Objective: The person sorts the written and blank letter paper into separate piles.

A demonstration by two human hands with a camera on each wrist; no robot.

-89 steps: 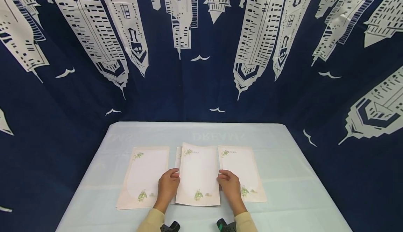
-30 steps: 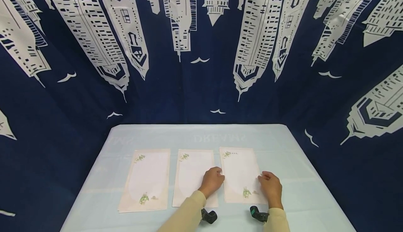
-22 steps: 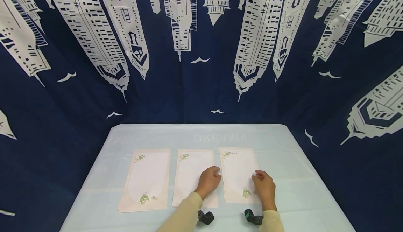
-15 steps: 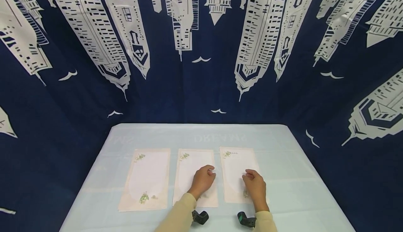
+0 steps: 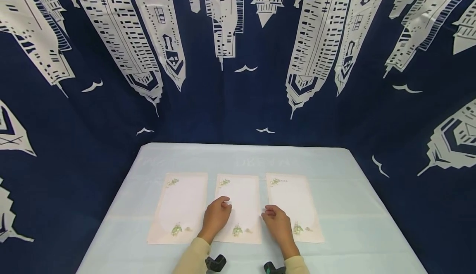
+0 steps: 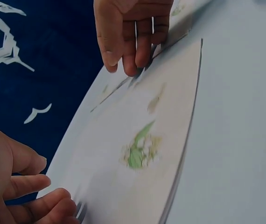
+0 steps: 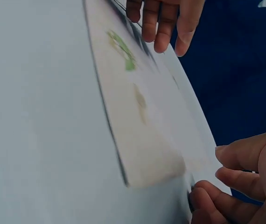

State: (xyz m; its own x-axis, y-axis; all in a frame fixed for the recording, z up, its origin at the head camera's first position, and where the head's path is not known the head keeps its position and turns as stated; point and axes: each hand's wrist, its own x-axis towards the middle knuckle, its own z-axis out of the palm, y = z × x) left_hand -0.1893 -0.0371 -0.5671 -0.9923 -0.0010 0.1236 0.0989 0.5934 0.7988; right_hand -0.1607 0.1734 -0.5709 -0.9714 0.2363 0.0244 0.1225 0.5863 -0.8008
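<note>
Three piles of pale pink paper sheets with green floral corner prints lie side by side: the left pile (image 5: 180, 206), the middle pile (image 5: 243, 201) and the right pile (image 5: 293, 197). My left hand (image 5: 217, 215) hovers at the left edge of the middle pile, fingers loosely bent and holding nothing. On that pile's other side is my right hand (image 5: 278, 224), between it and the right pile, thumb and fingers apart. In the left wrist view, the middle pile's floral print (image 6: 141, 147) shows between both hands; whether fingertips touch the paper, I cannot tell.
The piles lie on a white-covered table (image 5: 357, 208). A dark blue curtain (image 5: 223, 113) with white building prints hangs behind it. Black wrist devices (image 5: 216, 262) sit at both wrists, below yellowish sleeves.
Three seconds ago both hands held a sheet over the middle pile. Later they stood at the right pile's sides. Since then both have moved left to the middle pile, holding nothing.
</note>
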